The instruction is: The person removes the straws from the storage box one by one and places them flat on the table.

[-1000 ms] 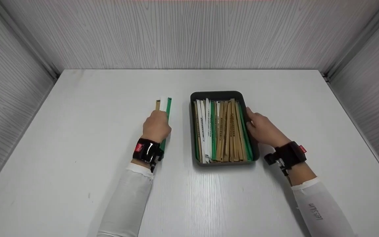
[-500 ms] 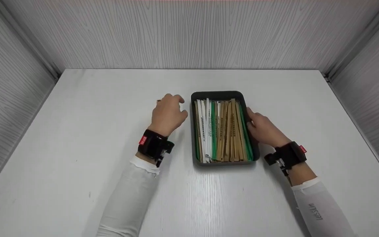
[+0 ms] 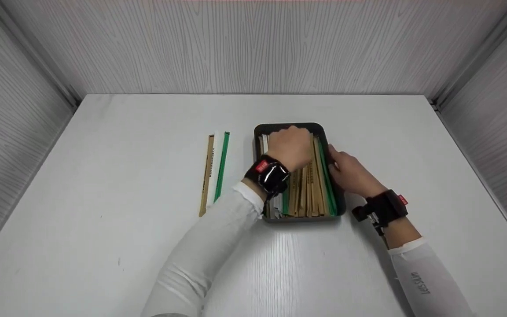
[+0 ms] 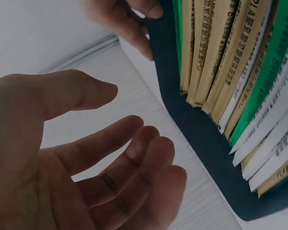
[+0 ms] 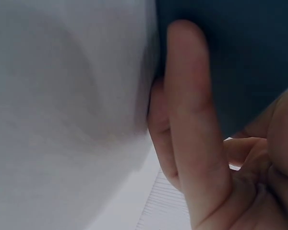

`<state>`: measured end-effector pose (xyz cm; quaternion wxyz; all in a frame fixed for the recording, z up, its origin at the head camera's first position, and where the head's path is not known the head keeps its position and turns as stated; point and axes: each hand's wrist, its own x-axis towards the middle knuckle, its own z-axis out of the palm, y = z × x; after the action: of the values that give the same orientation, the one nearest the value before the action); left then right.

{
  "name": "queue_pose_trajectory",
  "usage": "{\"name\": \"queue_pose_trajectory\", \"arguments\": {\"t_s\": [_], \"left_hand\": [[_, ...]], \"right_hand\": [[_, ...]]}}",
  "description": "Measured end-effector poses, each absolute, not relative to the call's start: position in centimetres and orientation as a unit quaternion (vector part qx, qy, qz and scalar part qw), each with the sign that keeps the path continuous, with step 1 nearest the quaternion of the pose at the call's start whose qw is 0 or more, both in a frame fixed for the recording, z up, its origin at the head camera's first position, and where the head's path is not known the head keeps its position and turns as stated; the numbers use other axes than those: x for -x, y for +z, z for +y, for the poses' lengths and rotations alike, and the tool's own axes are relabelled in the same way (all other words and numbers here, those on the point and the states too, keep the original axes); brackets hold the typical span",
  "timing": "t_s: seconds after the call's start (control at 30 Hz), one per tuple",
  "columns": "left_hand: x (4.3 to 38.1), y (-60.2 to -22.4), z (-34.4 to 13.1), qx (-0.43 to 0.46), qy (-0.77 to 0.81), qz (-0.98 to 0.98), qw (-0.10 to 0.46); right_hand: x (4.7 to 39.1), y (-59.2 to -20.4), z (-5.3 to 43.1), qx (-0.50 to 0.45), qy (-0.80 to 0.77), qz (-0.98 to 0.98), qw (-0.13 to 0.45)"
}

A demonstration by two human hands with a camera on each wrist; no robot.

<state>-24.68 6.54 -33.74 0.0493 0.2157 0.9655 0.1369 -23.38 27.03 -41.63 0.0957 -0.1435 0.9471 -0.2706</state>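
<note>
A dark box (image 3: pixel 306 219) holds several long, slim paper-wrapped straws (image 3: pixel 308 193), brown, white and green, standing in a tight row. My left hand (image 3: pixel 292 147) is over the box's upper part in the head view, its fingertips hidden there. The left wrist view shows its thumb and fingers apart, with nothing between them. Along the box's right wall rests my right hand (image 3: pixel 350 174); fairly straight fingers (image 5: pixel 189 96) touch the wall. Left of the box, a brown straw (image 3: pixel 206 176), a white straw (image 3: pixel 214 169) and a green straw (image 3: pixel 222 167) lie side by side.
The box and loose straws are on a white table (image 3: pixel 117 176). A grey wood-grain panel (image 3: pixel 253 48) rises behind it, with similar panels at the left and right sides.
My left hand has let go of the three loose straws, lifted and moved right to above the box. The straws stay on the table. My right hand remains at the box's side.
</note>
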Motion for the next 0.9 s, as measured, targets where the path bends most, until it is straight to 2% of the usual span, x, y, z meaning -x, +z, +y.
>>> {"name": "queue_pose_trajectory", "arguments": {"t_s": [0.2,0.37,0.6,0.9], "left_hand": [[25.0,-36.3,8.8,-0.21,0.08,0.97,0.091],[25.0,-37.9,9.5,-0.207,0.063,0.971,0.102],[25.0,-38.8,9.8,-0.198,0.044,0.974,0.099],[25.4,-39.3,9.6,-0.182,0.05,0.974,0.123]], "right_hand": [[23.4,-41.7,26.8,0.159,-0.263,0.948,0.084],[23.4,-41.6,26.9,0.175,-0.257,0.948,0.067],[23.5,-41.7,27.0,0.167,-0.26,0.948,0.07],[23.4,-41.9,27.1,0.162,-0.266,0.948,0.07]]}}
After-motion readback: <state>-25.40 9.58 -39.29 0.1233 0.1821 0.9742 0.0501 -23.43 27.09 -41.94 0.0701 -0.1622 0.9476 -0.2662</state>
